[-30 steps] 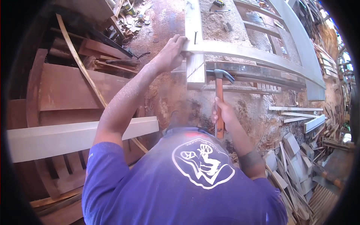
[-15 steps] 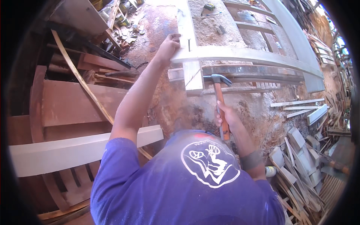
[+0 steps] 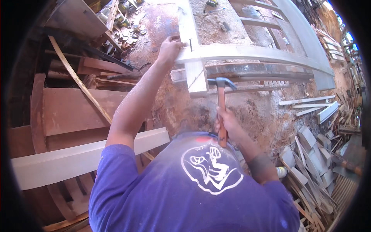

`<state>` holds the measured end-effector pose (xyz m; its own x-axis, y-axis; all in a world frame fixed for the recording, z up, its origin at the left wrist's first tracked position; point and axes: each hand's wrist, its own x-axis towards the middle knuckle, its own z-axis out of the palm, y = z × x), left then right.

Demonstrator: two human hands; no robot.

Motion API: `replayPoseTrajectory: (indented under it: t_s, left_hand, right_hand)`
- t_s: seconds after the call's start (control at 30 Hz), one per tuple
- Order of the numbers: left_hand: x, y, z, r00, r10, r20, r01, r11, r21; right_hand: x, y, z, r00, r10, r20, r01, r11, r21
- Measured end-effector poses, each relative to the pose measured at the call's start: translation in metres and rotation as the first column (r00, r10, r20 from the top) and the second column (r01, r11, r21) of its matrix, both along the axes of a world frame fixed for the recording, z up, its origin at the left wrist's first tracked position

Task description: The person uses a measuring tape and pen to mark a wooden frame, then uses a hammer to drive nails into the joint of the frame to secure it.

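Note:
My right hand (image 3: 228,124) is wrapped round the wooden handle of a claw hammer (image 3: 221,100), whose dark metal head is just right of the near board end. My left hand (image 3: 170,49) grips the left edge of an upright pale board (image 3: 188,27) where a long pale crosspiece (image 3: 247,52) lies over it. A nail (image 3: 191,45) stands upright at this joint, a little right of my left fingers and apart from the hammer head. The board's near end (image 3: 198,77) carries a dark slanting line. How far my left fingertips reach under the board is hidden.
A wide pale board (image 3: 309,42) forms the frame's right side. Under the frame runs a worn beam (image 3: 255,71). Loose offcuts (image 3: 313,154) pile up at the right; a white plank (image 3: 89,156) lies at the left. A tape measure (image 3: 211,3) rests beyond on the dusty ground.
The hammer has shifted slightly left and its handle stands more upright, still in my right hand. My left hand stays on the board by the nail. The view has shifted a little.

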<state>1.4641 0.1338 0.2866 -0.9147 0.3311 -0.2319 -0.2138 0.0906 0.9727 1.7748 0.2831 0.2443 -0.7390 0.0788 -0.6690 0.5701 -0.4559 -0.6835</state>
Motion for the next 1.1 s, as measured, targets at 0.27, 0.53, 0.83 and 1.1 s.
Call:
replayPoseTrajectory:
  t_s: [0.27,0.53,0.83,1.1]
  left_hand:
    - [-0.001,0.004,0.007,0.998,0.012,-0.055,-0.014,0.999,-0.035]
    - [-0.006,-0.001,0.003,0.992,0.002,-0.127,-0.012,0.997,-0.079]
    - [-0.010,0.002,0.002,0.993,0.033,-0.111,-0.041,0.996,-0.075]
    - [-0.011,0.000,-0.001,0.999,0.035,-0.026,-0.035,0.999,0.027]
  right_hand:
    - [-0.003,0.025,-0.001,0.999,0.026,0.044,-0.022,0.996,-0.090]
    - [0.020,0.124,0.009,0.860,-0.507,-0.057,0.504,0.862,-0.058]
    - [-0.026,0.009,0.000,0.999,-0.002,-0.048,0.003,1.000,0.026]
    - [-0.011,-0.003,0.006,0.999,-0.033,0.028,0.035,0.996,-0.080]
